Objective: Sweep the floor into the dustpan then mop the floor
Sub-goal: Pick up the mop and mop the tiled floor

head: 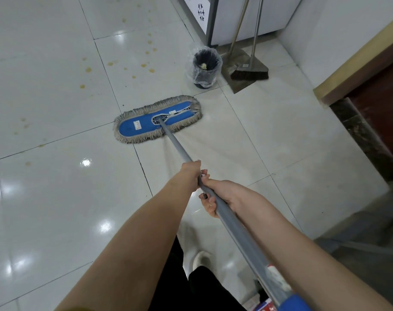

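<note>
Both hands are wrapped around the grey mop handle (177, 145), left hand (191, 173) just ahead of the right hand (224, 196). The blue mop head (146, 124) lies flat on the glossy white tile floor (56, 198), with yellowish spots (87, 69) off to its left. The broom (250, 72), dustpan (238, 85) and bagged bin (205, 68) are parked by the wall.

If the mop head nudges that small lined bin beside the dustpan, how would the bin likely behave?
The bin looks small and nearly empty, holding one yellowish scrap, so it is probably light. On the glossy floor it would likely slide, or tip if struck high. Its loose clear liner may crumple or catch the fringe of the mop head.
</note>
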